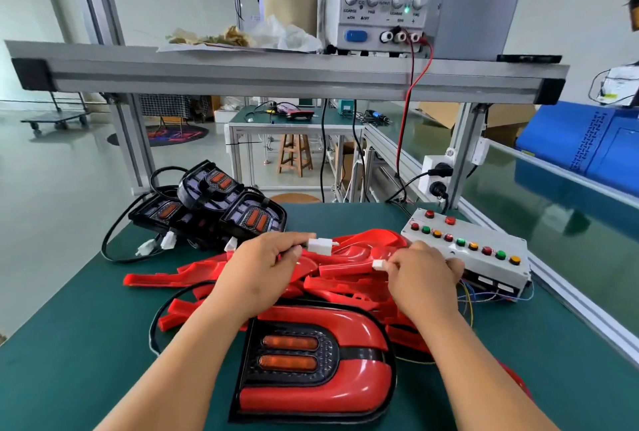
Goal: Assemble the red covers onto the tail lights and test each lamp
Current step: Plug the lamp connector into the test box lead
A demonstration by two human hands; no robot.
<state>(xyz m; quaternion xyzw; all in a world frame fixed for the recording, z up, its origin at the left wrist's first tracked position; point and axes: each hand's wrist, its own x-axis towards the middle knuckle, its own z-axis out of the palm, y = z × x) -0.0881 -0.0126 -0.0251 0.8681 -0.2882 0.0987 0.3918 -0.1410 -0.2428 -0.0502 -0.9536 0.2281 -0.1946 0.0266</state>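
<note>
Pinching one white connector per hand, not yet mated.
Head view: left hand grips larger connector, right hand smaller connector, mid-frame; covered tail light lies lower centre. Skewed mating could bend pins.

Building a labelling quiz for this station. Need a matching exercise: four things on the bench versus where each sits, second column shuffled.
1 covered tail light
2 uncovered tail lights
3 button box
4 power supply

a on the upper shelf
b far left of the mat
c nearest the person
d right of the loose red covers

Pairs: 1-c, 2-b, 3-d, 4-a
</note>
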